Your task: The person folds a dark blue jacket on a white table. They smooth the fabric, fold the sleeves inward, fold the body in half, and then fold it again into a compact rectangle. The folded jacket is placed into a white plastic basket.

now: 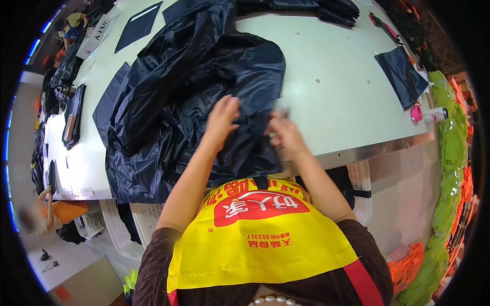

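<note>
Left hand (220, 121) lies flat, fingers spread, on dark fabric (194, 92) heaped on table (337, 86). Right hand (286, 133) pinches fabric's edge; blurred small tool above fingers, unclear.

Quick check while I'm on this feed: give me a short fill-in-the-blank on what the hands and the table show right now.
1. Both hands rest on the ____ blue garment.
2. The left hand lies flat while the right hand pinches a small ____ tool.
3. The pink tape roll lies near the table's ____ edge.
4. The person wears a ____ apron with a red patch.

Missing words: dark; grey; right; yellow
</note>
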{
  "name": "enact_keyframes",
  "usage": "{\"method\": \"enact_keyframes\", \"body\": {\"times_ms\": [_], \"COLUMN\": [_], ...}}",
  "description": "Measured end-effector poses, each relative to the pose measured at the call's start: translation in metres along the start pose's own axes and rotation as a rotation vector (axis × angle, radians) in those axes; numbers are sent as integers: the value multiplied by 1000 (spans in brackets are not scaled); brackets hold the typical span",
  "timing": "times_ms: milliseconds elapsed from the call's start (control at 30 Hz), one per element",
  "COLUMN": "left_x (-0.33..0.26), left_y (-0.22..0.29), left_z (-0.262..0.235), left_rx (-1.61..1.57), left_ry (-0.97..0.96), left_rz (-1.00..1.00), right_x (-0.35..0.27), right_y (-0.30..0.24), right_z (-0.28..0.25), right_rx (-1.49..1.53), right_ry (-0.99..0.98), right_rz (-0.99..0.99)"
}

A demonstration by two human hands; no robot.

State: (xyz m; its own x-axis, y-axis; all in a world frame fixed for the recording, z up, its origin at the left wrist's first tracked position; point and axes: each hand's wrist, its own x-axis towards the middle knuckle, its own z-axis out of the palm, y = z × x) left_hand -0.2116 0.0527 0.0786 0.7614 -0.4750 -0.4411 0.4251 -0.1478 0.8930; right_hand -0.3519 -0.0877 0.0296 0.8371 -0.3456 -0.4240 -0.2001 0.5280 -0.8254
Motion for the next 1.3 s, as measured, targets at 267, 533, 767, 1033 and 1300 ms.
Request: {"method": "enact_keyframes", "body": {"times_ms": [267,533,767,1033,1300], "left_x": [34,15,24,14,9], "left_y": [-30,-31,-48,-90,-84], "left_z": [-29,-22,-20,-34,-50], "left_rx": [-632,-757,-448,1585,1544], "left_ry": [77,-141,-188,197,121], "left_rz": [-203,-294,-47,292,231], "right_x": [28,112,151,78,72], "right_y": [4,-32,-44,-192,-152], "right_z": [-6,2,-10,-155,-289], "right_rx": [-39,408,112,-1348,-1513], "right_ry": [196,-15,-4,634,836], "right_rz": [-332,-234,-303,-600,-379]}}
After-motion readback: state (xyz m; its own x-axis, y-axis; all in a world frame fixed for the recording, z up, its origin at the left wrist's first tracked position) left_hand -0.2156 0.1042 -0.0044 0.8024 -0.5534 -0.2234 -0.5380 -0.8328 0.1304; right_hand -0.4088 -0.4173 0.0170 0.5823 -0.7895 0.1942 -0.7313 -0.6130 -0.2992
